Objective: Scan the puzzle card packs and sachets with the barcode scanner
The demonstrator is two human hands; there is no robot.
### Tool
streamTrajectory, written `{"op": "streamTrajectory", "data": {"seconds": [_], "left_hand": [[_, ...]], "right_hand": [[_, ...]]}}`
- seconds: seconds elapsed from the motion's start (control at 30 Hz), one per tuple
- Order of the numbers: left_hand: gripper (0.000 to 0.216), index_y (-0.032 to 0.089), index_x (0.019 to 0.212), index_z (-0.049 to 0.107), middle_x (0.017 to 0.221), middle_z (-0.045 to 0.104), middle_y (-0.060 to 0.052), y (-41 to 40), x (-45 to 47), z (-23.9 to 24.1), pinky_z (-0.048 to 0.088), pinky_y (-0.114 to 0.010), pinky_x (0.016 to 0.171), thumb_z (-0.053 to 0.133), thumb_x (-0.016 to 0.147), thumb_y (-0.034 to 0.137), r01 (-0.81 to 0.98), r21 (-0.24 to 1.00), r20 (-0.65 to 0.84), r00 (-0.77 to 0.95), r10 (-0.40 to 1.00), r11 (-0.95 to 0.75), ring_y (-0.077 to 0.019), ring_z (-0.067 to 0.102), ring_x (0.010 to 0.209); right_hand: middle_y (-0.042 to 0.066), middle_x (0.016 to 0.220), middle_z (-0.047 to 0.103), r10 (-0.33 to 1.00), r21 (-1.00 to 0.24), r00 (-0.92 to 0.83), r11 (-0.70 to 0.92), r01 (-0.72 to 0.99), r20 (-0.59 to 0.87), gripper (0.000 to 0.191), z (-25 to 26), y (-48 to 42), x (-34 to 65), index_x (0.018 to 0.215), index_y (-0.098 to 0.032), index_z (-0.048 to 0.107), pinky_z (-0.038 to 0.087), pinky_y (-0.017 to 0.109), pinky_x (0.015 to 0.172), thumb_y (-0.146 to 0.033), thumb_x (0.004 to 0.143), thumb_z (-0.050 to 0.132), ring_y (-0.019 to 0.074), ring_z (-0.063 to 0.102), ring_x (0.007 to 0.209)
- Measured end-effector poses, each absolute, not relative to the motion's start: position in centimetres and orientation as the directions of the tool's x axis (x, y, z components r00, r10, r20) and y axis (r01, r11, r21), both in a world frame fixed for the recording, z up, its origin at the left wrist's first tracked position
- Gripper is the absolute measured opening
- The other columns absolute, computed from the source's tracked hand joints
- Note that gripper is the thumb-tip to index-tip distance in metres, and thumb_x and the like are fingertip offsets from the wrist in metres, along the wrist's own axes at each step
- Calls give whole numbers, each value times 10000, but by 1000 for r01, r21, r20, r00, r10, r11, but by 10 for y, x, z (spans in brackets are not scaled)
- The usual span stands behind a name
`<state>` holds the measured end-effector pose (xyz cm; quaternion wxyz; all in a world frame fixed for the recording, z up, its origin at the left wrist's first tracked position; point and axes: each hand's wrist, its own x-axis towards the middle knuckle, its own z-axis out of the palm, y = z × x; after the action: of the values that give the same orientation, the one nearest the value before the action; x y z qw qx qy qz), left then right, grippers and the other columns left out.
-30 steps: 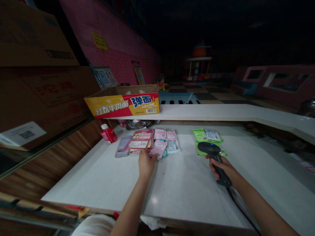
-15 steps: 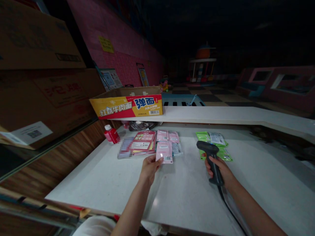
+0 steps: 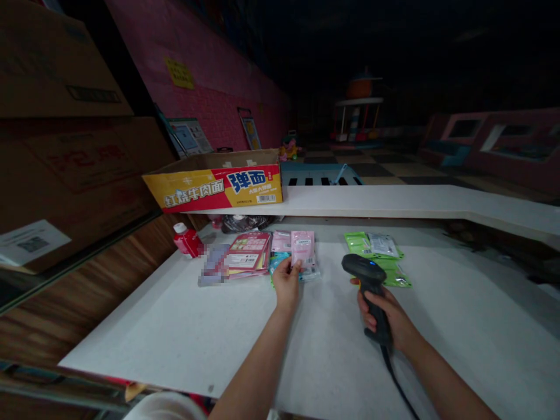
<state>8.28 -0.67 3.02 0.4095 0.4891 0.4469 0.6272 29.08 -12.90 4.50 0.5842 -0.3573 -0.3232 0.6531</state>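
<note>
My left hand (image 3: 289,281) pinches the lower edge of a pink packet (image 3: 303,248), which is over the packets at the middle of the white table. Beside it lie another pink packet (image 3: 280,241) and a blue packet (image 3: 279,263), partly covered by my fingers. My right hand (image 3: 387,312) is wrapped round the handle of a black barcode scanner (image 3: 365,269); a small blue light glows on its top and its cord trails toward me. Just behind the scanner are several green packets (image 3: 396,274), some with a silvery back (image 3: 384,245).
Left of the packets lies a stack of red and pink packages (image 3: 249,252), near a red bottle with a white cap (image 3: 187,240). A yellow and red carton (image 3: 214,189) stands on the raised white shelf (image 3: 371,201). Large cardboard boxes (image 3: 87,157) rise at the left.
My left hand has carried the pink packet away from me and slightly right, uncovering the blue packet. The scanner stays in my right hand, and its blue light now shows.
</note>
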Motion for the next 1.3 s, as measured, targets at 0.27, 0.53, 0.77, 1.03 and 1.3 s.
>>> {"op": "streamTrajectory", "data": {"seconds": [0.27,0.53,0.77,1.03,1.3], "left_hand": [[297,142,917,680,787,679,-34,-6,82,19,505,-270,644,665,767,398,-42,954,279,-236,931,-296,-151,606,656],[157,168,815,653,702,636,-6,-9,82,22,471,-253,628,594,805,313,108,950,312,-246,918,-294,-161,625,667],[209,164,884,667,765,666,-26,-8,82,19,479,-268,652,590,810,343,98,944,331,-230,915,-316,-167,623,687],[286,152,937,683,829,698,-52,-7,80,17,495,-281,687,608,820,403,115,932,359,-191,913,-343,-175,629,720],[331,155,940,725,790,702,-50,-15,85,27,520,-295,722,676,772,436,107,925,378,-151,914,-365,-176,636,734]], "right_hand": [[-65,583,522,987,-887,-104,-154,-436,-121,390,52,-138,286,1052,-196,590,309,175,330,-406,774,765,50,389,352],[-69,580,511,981,-879,-148,-181,-440,-128,316,50,-141,291,966,-200,579,299,171,319,-400,790,749,47,382,344],[-71,581,513,979,-872,-178,-175,-457,-103,295,42,-138,294,980,-204,575,311,173,315,-390,812,731,49,385,338],[-59,589,536,987,-879,-116,-155,-451,-115,326,47,-134,300,1010,-196,599,332,178,320,-397,798,745,57,410,349],[-48,568,549,981,-860,186,42,-508,-61,379,56,-124,334,966,-181,658,373,194,348,-419,710,805,73,443,383]]}}
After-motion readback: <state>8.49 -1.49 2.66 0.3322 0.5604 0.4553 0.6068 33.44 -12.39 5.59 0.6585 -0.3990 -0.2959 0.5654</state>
